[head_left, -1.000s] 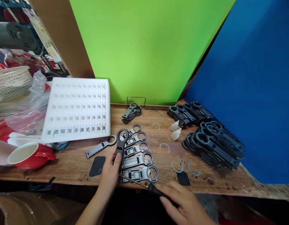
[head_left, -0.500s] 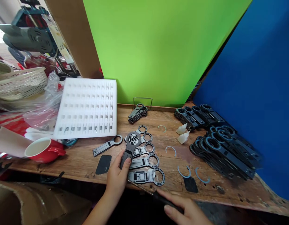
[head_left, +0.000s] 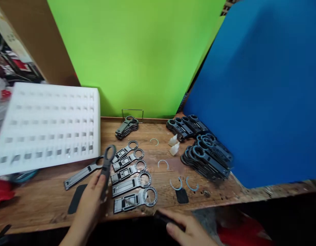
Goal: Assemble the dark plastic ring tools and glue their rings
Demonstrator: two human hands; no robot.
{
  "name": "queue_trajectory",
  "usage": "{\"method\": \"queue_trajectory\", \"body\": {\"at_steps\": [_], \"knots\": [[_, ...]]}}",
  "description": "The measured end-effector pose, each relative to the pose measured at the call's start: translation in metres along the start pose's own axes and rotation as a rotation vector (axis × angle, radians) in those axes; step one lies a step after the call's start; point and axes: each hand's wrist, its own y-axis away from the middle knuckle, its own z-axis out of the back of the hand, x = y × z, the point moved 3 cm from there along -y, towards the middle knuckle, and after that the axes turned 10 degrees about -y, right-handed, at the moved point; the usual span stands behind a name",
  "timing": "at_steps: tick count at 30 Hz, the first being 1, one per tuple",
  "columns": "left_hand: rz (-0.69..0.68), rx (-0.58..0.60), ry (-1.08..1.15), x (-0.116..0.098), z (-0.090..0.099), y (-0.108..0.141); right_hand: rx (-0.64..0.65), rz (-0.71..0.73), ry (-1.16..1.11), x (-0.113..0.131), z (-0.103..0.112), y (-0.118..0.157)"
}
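Note:
My left hand [head_left: 92, 191] is closed on a dark grey ring-ended plastic part [head_left: 106, 164], held tilted with its ring up, just left of a row of similar parts. The nearest of that row, a grey ring-ended part [head_left: 132, 201], lies flat by the table's front edge. Another loose ring-ended part [head_left: 81, 175] lies to the left, partly behind the held one. At the front edge, my right hand [head_left: 185, 227] grips a black-handled tool [head_left: 168, 220]; its thin shaft cannot be made out now.
Stacks of dark ring-ended parts [head_left: 206, 159] stand at the right and a smaller stack [head_left: 127, 127] at the back. Thin curved strips [head_left: 175, 184], two whitish small bottles [head_left: 174, 148] and a black pad [head_left: 182, 195] lie between. A white slotted foam block [head_left: 47, 126] stands left; green [head_left: 137, 61] and blue [head_left: 260, 95] panels rise behind.
The view has swung right. Relative to the row, the held part has moved left and turned, no longer covering the row. My right hand has drawn slightly right with the tool.

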Motion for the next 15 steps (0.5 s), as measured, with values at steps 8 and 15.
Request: {"method": "queue_trajectory", "body": {"at_steps": [8,15], "knots": [[0.338,0.251,0.354,0.004,-0.016,0.028,-0.493,0.228,0.846,-0.058,0.115,-0.014],[0.394,0.195,0.339,0.014,-0.048,0.047,-0.675,0.347,0.814,-0.025,0.063,-0.035]]}}
